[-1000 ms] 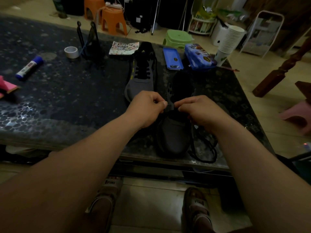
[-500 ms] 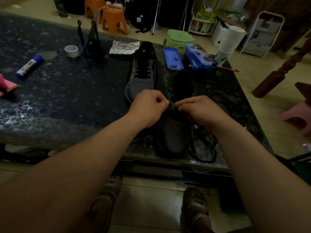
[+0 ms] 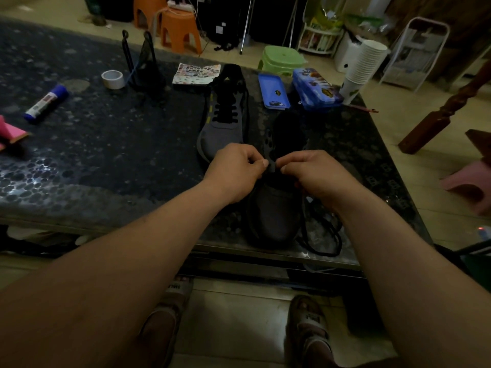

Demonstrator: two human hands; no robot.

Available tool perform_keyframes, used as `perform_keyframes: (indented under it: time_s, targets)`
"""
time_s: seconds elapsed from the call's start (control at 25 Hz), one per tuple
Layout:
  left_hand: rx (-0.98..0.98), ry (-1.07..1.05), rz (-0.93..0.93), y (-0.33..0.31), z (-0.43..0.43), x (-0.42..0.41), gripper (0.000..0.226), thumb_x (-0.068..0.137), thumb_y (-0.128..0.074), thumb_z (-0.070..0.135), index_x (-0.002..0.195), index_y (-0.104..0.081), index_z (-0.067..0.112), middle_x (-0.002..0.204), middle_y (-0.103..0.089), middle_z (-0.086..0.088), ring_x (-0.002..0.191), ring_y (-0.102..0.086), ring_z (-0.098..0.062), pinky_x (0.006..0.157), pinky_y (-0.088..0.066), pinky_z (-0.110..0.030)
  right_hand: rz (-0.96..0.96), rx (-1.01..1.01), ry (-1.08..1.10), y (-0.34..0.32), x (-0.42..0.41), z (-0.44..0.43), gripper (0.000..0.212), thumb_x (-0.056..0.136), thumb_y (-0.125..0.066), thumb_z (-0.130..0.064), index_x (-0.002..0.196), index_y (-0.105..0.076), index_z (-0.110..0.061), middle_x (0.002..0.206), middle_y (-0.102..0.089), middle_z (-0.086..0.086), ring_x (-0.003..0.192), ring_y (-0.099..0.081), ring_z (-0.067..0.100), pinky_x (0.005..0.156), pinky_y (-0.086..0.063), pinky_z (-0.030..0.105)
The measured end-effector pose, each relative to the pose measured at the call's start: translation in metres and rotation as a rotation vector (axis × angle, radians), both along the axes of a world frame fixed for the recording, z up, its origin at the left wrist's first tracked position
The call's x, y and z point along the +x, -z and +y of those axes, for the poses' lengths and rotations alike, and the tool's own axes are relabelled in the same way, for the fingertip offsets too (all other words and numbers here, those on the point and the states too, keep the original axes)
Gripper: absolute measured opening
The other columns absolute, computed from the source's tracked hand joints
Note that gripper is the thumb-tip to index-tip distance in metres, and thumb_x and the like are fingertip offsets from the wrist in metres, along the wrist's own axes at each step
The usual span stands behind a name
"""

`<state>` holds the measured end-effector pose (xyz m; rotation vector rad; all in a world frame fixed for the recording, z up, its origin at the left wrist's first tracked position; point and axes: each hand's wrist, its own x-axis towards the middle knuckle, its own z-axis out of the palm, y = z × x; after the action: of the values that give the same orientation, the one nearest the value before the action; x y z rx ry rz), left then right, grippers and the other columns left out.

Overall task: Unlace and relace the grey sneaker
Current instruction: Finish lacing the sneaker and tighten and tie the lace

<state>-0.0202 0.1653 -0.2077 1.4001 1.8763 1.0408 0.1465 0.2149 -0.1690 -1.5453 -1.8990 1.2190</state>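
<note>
Both left hand (image 3: 233,172) and right hand (image 3: 317,175) still pinch the lace (image 3: 271,168) over the grey sneaker (image 3: 273,211), unmoved.

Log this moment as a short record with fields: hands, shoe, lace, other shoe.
left hand: pinches the black lace over the near sneaker
right hand: pinches the same lace, facing the left
near sneaker: toe toward the person, upper eyelets empty
lace slack: looped on the table beside the toe
far sneaker: laced, untouched
</note>
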Motion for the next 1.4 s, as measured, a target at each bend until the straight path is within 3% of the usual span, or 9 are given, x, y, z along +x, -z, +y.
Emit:
perform_keyframes:
  time_s: [0.16, 0.52, 0.76, 0.96, 1.08, 1.16, 1.24, 1.32, 1.4]
  targets:
    - [-0.001, 0.035, 0.008, 0.001, 0.000, -0.002, 0.016, 0.098, -0.068, 0.035, 0.084, -0.073, 0.029, 0.072, -0.069, 0.007, 0.053, -0.056, -0.002, 0.053, -0.039, -0.022, -0.168, 0.187, -0.117, 0.008, -0.003, 0.006, 0.019, 0.097, -0.069, -0.018, 0.113, -0.078, -0.021, 0.093, -0.072, -0.008, 0.081, -0.064, 0.000, 0.066, -0.045, 0.010]
    - [-0.057, 0.120, 0.011, -0.004, -0.003, 0.003, 0.029, 0.094, -0.069, 0.047, 0.100, -0.059, 0.021, 0.091, -0.067, -0.001, 0.082, -0.064, -0.018, 0.070, -0.053, -0.038, -0.198, 0.239, -0.098, 0.016, -0.006, 0.002, 0.013, 0.099, -0.061, -0.024, 0.090, -0.070, -0.026, 0.079, -0.067, -0.002, 0.069, -0.063, 0.016, 0.060, -0.052, 0.033]
    - [-0.052, 0.106, 0.109, -0.003, -0.002, 0.007, 0.026, 0.091, -0.070, 0.045, 0.098, -0.054, 0.026, 0.092, -0.065, 0.002, 0.083, -0.065, -0.020, 0.077, -0.056, -0.043, 0.210, 0.020, 0.092, 0.003, 0.007, -0.004, 0.013, 0.103, -0.056, -0.012, 0.095, -0.065, -0.010, 0.088, -0.068, 0.009, 0.067, -0.068, 0.013, 0.053, -0.055, 0.028]
    - [-0.091, 0.108, 0.106, -0.002, 0.000, 0.008, 0.031, 0.088, -0.072, 0.048, 0.094, -0.055, 0.023, 0.085, -0.065, 0.000, 0.078, -0.064, -0.022, 0.067, -0.052, -0.039, 0.970, -0.379, 0.358, -0.008, 0.012, 0.000, 0.024, 0.102, -0.039, -0.011, 0.083, -0.053, -0.014, 0.080, -0.073, 0.004, 0.080, -0.074, 0.019, 0.084, -0.056, 0.035]
    - [-0.103, 0.109, 0.141, -0.002, -0.001, 0.010, 0.032, 0.088, -0.071, 0.050, 0.094, -0.054, 0.024, 0.088, -0.064, 0.001, 0.082, -0.064, -0.023, 0.074, -0.054, -0.042, 1.172, -0.430, 0.510, -0.014, 0.021, 0.017, 0.029, 0.100, -0.037, -0.012, 0.072, -0.044, -0.018, 0.059, -0.040, -0.002, 0.048, -0.044, 0.013, 0.054, -0.048, 0.028]
    - [-0.104, 0.124, 0.140, -0.001, -0.001, 0.008, 0.033, 0.090, -0.071, 0.050, 0.095, -0.055, 0.021, 0.089, -0.064, 0.000, 0.081, -0.063, -0.021, 0.074, -0.054, -0.041, 0.650, -0.091, 0.418, -0.015, 0.031, 0.024, 0.025, 0.101, -0.048, -0.020, 0.076, -0.051, -0.018, 0.061, -0.044, -0.005, 0.049, -0.041, 0.010, 0.046, -0.036, 0.025]
    - [-0.096, 0.162, 0.047, 0.001, 0.000, 0.001, 0.029, 0.093, -0.072, 0.044, 0.093, -0.058, 0.018, 0.082, -0.065, 0.000, 0.072, -0.061, -0.018, 0.071, -0.054, -0.040, -0.047, 0.279, 0.047, -0.007, 0.032, 0.020, 0.012, 0.098, -0.066, -0.033, 0.095, -0.069, -0.022, 0.081, -0.065, -0.009, 0.071, -0.061, 0.009, 0.065, -0.050, 0.029]
    - [-0.103, 0.172, -0.106, 0.000, -0.002, -0.006, 0.020, 0.097, -0.070, 0.032, 0.090, -0.062, 0.016, 0.072, -0.064, -0.002, 0.065, -0.058, -0.016, 0.067, -0.052, -0.037, -0.299, 0.383, -0.267, 0.007, 0.024, 0.012, 0.014, 0.094, -0.073, -0.032, 0.105, -0.075, -0.023, 0.092, -0.069, -0.011, 0.088, -0.066, 0.010, 0.081, -0.052, 0.029]
    - [-0.092, 0.117, -0.235, -0.003, -0.004, -0.013, 0.017, 0.100, -0.068, 0.027, 0.088, -0.066, 0.015, 0.068, -0.062, -0.003, 0.062, -0.058, -0.013, 0.066, -0.048, -0.032, -0.319, 0.434, -0.260, 0.011, 0.013, 0.007, 0.013, 0.095, -0.072, -0.028, 0.106, -0.076, -0.023, 0.091, -0.068, -0.010, 0.090, -0.065, 0.011, 0.079, -0.048, 0.026]
